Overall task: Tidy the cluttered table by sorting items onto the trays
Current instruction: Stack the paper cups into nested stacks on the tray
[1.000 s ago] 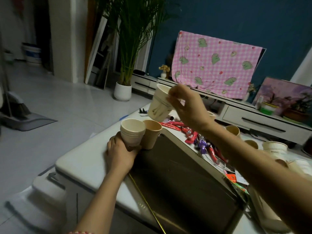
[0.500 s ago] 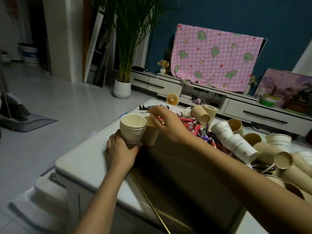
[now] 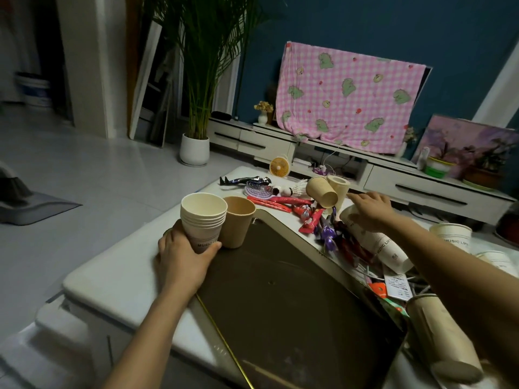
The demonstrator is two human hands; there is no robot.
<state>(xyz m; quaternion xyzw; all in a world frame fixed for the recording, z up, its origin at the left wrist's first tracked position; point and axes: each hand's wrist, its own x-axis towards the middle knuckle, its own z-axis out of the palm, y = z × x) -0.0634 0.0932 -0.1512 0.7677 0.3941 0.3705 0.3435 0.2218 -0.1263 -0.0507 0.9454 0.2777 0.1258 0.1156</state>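
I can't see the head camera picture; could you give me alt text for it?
A person's left hand grips a stack of white paper cups beside a brown cup at the corner of a dark tray on a white table. Their right hand rests on a white cup lying on its side among snack packets.

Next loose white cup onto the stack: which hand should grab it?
Right. The right hand rests on the lying white cup; the left hand grips the cup stack.
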